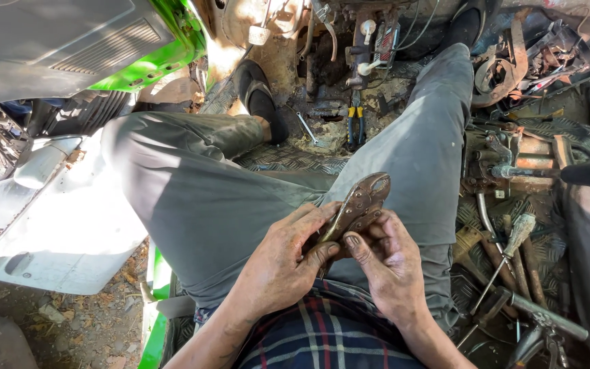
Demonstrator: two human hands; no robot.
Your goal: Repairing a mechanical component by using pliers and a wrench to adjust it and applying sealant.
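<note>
Rusted checker-plate flooring point(288, 158) of a stripped vehicle cab fills the middle of the frame, littered with dirt and flakes of corrosion. At the upper left a green door point(172, 41) with a grey inner panel stands open, and sunlit ground with dry leaves shows at the lower left.

At centre, the person sits with grey trousers point(199, 184) and a plaid shirt point(329, 338) low in the frame. Both grimy hands meet over the lap. The left hand point(283, 263) is curled around the handle end of a pair of rusty locking pliers point(358, 206), thumb pressed against the lower part. The right hand point(385, 263) grips the same tool from the other side, fingers wrapped over the handles. The pliers point up and to the right, their curved nose lying over the right thigh.

On the floor above the hands, between the feet, lie a small spanner point(306, 128) and blue-handled pliers point(356, 126). At the right of the frame a heap of rusted tools includes a hammer point(513, 239) and scrap metal pieces.
</note>
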